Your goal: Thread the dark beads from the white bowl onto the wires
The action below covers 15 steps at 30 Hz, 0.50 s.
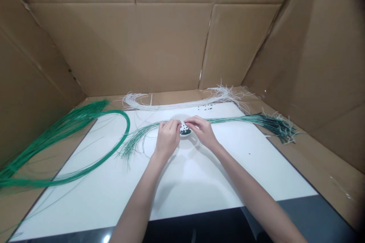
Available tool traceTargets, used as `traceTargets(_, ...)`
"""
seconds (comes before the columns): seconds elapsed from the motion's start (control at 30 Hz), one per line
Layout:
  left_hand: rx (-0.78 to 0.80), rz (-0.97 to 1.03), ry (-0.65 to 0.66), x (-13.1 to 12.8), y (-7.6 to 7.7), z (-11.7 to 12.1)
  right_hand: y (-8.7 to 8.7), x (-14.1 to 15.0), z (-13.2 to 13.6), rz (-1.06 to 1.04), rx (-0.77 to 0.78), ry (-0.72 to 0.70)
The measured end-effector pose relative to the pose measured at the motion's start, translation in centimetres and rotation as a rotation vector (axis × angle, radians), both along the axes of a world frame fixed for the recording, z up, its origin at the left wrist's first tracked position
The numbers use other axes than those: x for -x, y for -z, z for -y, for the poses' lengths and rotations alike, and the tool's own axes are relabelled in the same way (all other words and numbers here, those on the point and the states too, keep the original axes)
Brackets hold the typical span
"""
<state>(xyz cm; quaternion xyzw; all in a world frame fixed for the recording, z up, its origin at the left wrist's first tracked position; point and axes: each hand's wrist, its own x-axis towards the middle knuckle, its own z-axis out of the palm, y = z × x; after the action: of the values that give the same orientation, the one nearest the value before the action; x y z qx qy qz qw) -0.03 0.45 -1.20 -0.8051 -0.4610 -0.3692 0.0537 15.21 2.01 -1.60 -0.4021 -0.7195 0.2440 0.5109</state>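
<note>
My left hand (168,139) and my right hand (202,132) meet above a small white dish (185,135) holding dark beads (185,131). The left fingertips pinch what looks like a thin wire. The right fingertips are closed close beside them, but whatever they hold is too small to tell. A bundle of thin pale-green wires (236,120) passes behind both hands, with dark-beaded ends (278,127) fanning out at the right. A thick bundle of green wires (65,121) curves round at the left, and a loop of white wires (171,103) lies at the back.
The wires lie on a white board (216,171) over a cardboard floor (319,159), with several dark beads (207,108) scattered near its far edge. Cardboard walls (171,45) rise at the back and both sides. A dark surface (199,228) runs along the near edge.
</note>
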Motion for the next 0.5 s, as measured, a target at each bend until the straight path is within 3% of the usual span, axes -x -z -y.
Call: traceTargets(0.5,0.015,0.052,0.019,-0.04,-0.16,0.18,0.08,0.03,-0.13,-0.110,0.056,-0.032)
